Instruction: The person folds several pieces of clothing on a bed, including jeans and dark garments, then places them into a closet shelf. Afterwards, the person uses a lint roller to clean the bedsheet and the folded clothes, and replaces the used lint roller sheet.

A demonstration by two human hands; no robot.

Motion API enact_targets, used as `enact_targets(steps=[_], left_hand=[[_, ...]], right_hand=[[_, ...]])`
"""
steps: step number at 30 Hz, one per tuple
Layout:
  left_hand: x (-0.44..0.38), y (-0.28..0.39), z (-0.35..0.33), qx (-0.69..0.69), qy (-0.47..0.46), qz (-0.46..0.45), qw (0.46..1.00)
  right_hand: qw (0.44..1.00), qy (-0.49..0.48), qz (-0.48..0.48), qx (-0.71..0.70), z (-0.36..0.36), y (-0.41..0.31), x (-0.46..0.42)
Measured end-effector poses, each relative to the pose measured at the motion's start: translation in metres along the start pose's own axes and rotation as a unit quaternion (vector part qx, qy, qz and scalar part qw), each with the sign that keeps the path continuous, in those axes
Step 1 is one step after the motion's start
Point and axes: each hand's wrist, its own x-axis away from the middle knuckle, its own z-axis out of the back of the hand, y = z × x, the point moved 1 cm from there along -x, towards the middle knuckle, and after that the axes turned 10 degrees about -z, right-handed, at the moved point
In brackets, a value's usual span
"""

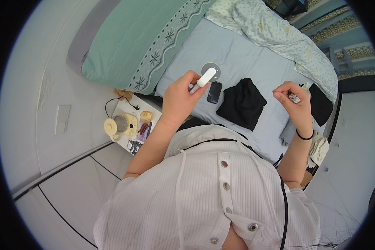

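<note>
My left hand (181, 98) grips the white handle of a small handheld device (207, 77) with a round grey head, possibly a fabric shaver. It is over the light blue bed sheet (231, 53). Just below the round head lies a black smartphone (214, 92). Right of the phone, a black garment (242, 104) is spread in a rough, folded shape on the sheet. On the right, my right hand (295, 107) is raised with curled fingers around a small crumpled whitish item (294, 98), whose kind I cannot tell. A black band circles that wrist.
Left of me, a white bedside table (121, 109) holds a pale yellow electric kettle (120, 125), a glass cup (146, 117) and a hair claw clip (143, 128). A green quilted cover (122, 47) and patterned quilt (268, 31) lie beyond. Black cloth (321, 104) and cream cloth (318, 148) are at right.
</note>
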Motion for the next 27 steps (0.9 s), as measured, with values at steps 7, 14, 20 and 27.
enact_targets(steps=[7,14,20,27], left_hand=[[0.000,0.011,-0.023,0.058,0.015,-0.067,0.996],[-0.002,0.013,-0.027,0.055,0.006,-0.082,0.995],[-0.005,0.009,-0.025,0.039,0.013,-0.066,0.997],[-0.008,-0.003,-0.023,0.032,0.012,-0.049,0.998]], right_hand=[[0.999,0.029,0.024,-0.031,-0.067,-0.015,-0.008],[0.996,0.064,0.033,0.046,-0.077,-0.007,-0.017],[0.999,-0.026,0.020,-0.042,-0.059,-0.001,-0.020],[0.896,-0.223,-0.070,-0.379,-0.035,0.008,-0.014]])
